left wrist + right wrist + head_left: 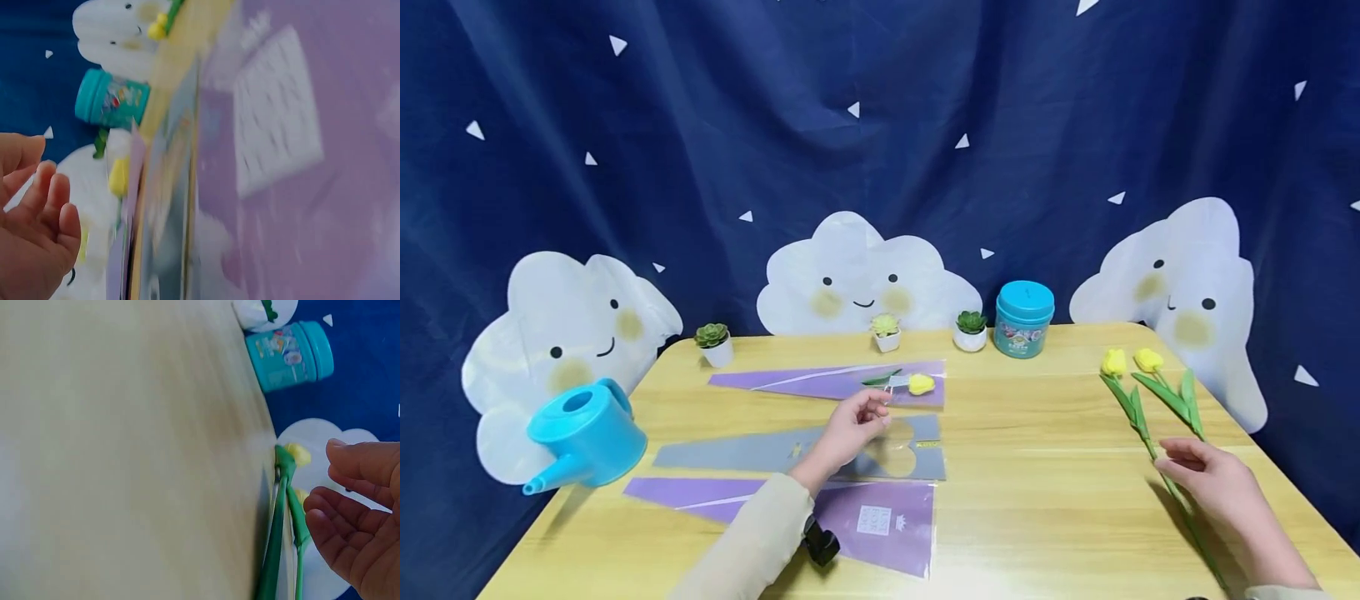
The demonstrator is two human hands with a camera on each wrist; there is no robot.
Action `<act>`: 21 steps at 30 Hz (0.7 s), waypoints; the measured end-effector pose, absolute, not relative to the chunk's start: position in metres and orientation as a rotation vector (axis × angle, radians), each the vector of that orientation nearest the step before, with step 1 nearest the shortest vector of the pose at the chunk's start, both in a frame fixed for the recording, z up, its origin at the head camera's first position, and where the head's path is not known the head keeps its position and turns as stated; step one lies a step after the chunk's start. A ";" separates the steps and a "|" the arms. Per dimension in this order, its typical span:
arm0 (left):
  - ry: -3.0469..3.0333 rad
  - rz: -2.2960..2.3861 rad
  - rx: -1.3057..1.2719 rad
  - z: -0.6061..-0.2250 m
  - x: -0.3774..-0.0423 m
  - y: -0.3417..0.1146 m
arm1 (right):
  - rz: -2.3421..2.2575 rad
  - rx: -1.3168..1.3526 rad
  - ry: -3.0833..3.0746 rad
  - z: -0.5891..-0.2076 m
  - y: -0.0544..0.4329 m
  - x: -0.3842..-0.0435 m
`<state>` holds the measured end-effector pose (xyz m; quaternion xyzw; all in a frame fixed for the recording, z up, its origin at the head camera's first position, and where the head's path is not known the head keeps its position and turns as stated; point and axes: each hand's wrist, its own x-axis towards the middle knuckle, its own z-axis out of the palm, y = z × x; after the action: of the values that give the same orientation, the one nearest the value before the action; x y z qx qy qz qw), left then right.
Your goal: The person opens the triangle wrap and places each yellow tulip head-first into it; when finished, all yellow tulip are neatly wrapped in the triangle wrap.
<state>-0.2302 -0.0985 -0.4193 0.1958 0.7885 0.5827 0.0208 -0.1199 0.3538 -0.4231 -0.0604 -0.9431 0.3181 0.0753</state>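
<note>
One left hand (857, 421) over grey wrapper (722, 452), one right hand (1216, 483) over yellow tulip (1140, 421), both loosely curled and empty; best to pinch stem (1189, 521) lightly, sparing bloom (1114, 362).

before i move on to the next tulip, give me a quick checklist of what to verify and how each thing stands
1. Left grip free: ok, nothing shows between its fingers.
2. Right grip holding a stem: not ok, thumb and fingers stand apart beside one.
3. Loose tulips available: ok, two lie at the right of the table.
4. Wrapped tulip fully inside the far purple wrapper: cannot tell, its yellow head shows at the wide end.
5. Grey wrapper without a flower: cannot tell, the left arm and hand hide part of it.
6. Watering can clear of the wrappers: ok, off to the left.
</note>
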 end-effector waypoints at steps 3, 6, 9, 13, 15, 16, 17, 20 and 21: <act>2.540 1.615 0.674 -0.422 -0.229 -0.112 | 0.964 -0.217 -2.839 -0.426 0.360 -0.115; 2.625 1.407 0.720 -0.425 -0.228 -0.122 | 1.035 -0.265 -2.868 -0.431 0.364 -0.113; 2.646 1.281 0.738 -0.429 -0.228 -0.129 | 1.176 -0.342 -2.917 -0.436 0.368 -0.112; 2.612 1.276 0.742 -0.435 -0.231 -0.130 | 1.190 -0.389 -2.951 -0.442 0.370 -0.110; 2.598 1.289 0.725 -0.437 -0.233 -0.129 | 1.124 -0.363 -2.953 -0.443 0.369 -0.110; 2.594 1.287 0.720 -0.439 -0.234 -0.129 | 1.090 -0.351 -2.961 -0.443 0.368 -0.110; 2.589 1.284 0.715 -0.440 -0.234 -0.130 | 1.057 -0.336 -2.964 -0.443 0.367 -0.110; 2.576 1.261 0.706 -0.442 -0.235 -0.131 | 1.010 -0.321 -2.990 -0.443 0.365 -0.111; 2.569 1.258 0.704 -0.443 -0.236 -0.131 | 0.996 -0.322 -2.993 -0.443 0.365 -0.111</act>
<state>-0.2356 -0.1308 -0.4430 0.2377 0.8678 0.4252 0.0979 -0.1106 0.3645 -0.4426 -0.1016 -0.9438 0.3141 -0.0144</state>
